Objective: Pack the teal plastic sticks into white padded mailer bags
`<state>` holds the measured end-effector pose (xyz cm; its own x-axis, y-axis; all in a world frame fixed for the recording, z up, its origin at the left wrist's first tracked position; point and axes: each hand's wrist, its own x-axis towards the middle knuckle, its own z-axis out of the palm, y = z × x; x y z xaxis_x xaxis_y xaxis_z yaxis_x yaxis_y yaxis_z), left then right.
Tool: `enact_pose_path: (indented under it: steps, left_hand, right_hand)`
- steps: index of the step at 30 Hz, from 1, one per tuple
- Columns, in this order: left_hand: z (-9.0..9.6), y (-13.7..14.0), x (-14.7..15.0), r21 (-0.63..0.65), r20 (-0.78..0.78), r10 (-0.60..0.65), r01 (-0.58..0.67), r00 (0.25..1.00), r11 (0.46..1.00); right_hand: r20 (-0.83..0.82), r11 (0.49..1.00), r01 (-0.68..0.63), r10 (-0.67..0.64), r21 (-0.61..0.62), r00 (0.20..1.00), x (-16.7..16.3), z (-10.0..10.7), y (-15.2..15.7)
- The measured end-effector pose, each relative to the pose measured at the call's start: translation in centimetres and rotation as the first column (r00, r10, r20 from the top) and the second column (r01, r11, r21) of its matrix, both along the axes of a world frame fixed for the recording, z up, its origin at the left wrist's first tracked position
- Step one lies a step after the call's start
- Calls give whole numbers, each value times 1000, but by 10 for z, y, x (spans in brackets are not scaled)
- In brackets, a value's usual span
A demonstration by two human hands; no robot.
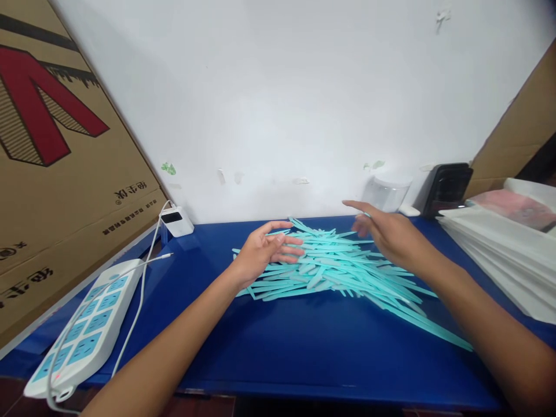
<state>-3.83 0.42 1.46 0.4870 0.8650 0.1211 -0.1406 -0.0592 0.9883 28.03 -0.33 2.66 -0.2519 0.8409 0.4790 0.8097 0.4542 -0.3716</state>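
Observation:
A loose heap of thin turquoise strips (330,266) lies across the middle of the blue table (269,347), pointing in many directions. My left hand (271,249) is at the heap's left side with its fingers apart and nothing in it. Over the right part of the heap, my right hand (384,231) is raised, its index finger stretched toward the wall. The other fingers of that hand are a little blurred, and I see nothing held in them. Whether either hand touches the strips, I cannot tell.
On the left are a white power strip (93,324), a small white device (177,221) with a cable, and a large cardboard box (65,174). Along the right stand a clear tub (388,192), black trays (447,188) and a stack of white sheets (499,249). A white wall (278,104) closes the back.

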Motion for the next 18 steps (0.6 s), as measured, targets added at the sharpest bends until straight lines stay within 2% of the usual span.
enact_pose_path:
  steps: [2,5,9,13,18]
  left_hand:
    - [1,0,1,12,-50,58,-58,997,998]
    - [1,3,0,-27,-40,155,-156,987,987]
    - [1,7,-4,-161,-1,206,-204,979,966]
    - [2,8,-6,-248,55,144,-126,988,961]
    - [1,7,-6,-243,-33,85,-91,996,966]
  right_hand:
    - [46,997,78,-77,-9,996,-2,5,-5]
    - [24,986,162,-161,-46,987,-5,7,-9]
    - [-79,989,125,-131,-77,988,-5,2,-8]
    - [-89,996,67,-71,-50,993,-4,-3,-1]
    - [-19,996,83,-84,-17,996,-2,-5,6]
